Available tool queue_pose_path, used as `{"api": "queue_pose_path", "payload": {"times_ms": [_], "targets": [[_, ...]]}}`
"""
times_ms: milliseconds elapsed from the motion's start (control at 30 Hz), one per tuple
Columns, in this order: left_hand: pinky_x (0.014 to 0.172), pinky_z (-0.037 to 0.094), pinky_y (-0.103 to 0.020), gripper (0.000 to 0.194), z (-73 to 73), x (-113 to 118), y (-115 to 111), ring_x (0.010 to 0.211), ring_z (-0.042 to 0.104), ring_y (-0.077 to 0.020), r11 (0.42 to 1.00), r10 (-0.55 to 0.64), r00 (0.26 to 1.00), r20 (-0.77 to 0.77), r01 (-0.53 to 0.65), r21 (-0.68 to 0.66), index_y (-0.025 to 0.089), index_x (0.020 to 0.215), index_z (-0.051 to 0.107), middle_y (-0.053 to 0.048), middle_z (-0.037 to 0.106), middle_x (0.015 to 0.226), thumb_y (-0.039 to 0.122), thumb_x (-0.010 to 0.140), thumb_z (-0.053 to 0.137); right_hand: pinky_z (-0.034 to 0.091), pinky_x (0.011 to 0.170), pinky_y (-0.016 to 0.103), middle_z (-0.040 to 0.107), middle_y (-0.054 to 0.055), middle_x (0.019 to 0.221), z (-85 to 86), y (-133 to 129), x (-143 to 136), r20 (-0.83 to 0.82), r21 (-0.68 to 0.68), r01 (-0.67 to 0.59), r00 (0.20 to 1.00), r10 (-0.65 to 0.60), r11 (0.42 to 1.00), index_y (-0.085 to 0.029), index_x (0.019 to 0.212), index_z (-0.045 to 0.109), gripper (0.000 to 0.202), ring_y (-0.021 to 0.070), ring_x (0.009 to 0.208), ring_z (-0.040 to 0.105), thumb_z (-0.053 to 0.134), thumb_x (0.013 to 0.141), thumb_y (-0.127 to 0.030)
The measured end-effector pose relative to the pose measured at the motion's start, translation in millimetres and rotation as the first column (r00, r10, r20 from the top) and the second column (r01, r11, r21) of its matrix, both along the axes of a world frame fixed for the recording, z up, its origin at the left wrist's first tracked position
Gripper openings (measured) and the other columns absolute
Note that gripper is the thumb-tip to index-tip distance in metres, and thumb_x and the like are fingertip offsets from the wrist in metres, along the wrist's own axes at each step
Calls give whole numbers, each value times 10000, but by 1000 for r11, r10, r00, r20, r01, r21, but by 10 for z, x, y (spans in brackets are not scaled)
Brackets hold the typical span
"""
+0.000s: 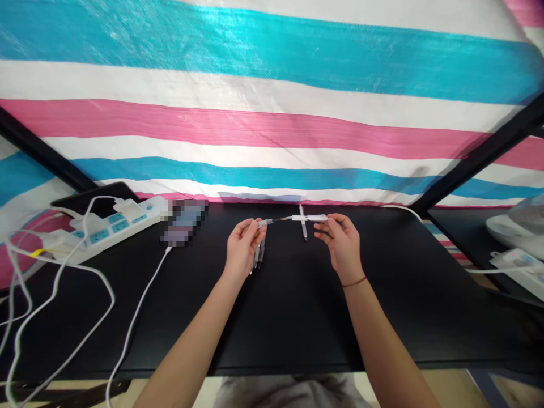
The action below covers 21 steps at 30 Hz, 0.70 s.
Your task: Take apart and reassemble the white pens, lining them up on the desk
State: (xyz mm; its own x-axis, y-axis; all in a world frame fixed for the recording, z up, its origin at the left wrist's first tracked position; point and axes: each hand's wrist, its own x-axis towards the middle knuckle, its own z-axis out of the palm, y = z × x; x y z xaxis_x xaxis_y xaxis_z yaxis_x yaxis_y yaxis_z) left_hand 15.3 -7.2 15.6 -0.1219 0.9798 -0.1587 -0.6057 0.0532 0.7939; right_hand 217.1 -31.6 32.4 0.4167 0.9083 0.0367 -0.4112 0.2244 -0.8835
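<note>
Between my two hands a pen is stretched out level above the black table, with its parts pulled apart. My left hand point(243, 247) pinches the grey front section point(266, 222), from which a thin dark refill point(280, 219) runs to the right. The white barrel point(312, 217) is in the fingertips of my right hand point(345, 245); the refill's far end meets it, and I cannot tell how deep it goes in. Behind the barrel another white pen point(304, 232) lies on the table. Several grey and dark pens point(260, 256) lie beside my left hand, partly hidden by it.
On the left, a white power strip point(114, 229) with plugs and loose white cables point(111, 294) stands near a charging phone point(183, 222). The black table point(293, 323) ends at a striped sheet point(272, 136). Another power strip point(521, 266) is at the right.
</note>
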Motion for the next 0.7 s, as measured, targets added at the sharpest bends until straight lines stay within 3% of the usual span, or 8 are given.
{"api": "queue_pose_path", "payload": {"times_ms": [367,700], "targets": [[712,541,-234,253,11,50,-45,750,681,-137,997,-34,994,-103,42,71,149,864,602,-76,693,938,234,673,743,568,558,265,641,3,690,-7,-17,-60,148,59,-40,989,31,997,-189,859,577,213,171,714,665,686,732,-321],[699,545,-236,256,11,80,-72,756,683,-146,994,-57,991,-125,68,85,156,863,597,-75,696,939,242,671,743,587,586,292,680,36,831,-37,-22,-86,248,84,-83,967,60,993,-193,895,556,186,180,772,671,641,780,-312]]}}
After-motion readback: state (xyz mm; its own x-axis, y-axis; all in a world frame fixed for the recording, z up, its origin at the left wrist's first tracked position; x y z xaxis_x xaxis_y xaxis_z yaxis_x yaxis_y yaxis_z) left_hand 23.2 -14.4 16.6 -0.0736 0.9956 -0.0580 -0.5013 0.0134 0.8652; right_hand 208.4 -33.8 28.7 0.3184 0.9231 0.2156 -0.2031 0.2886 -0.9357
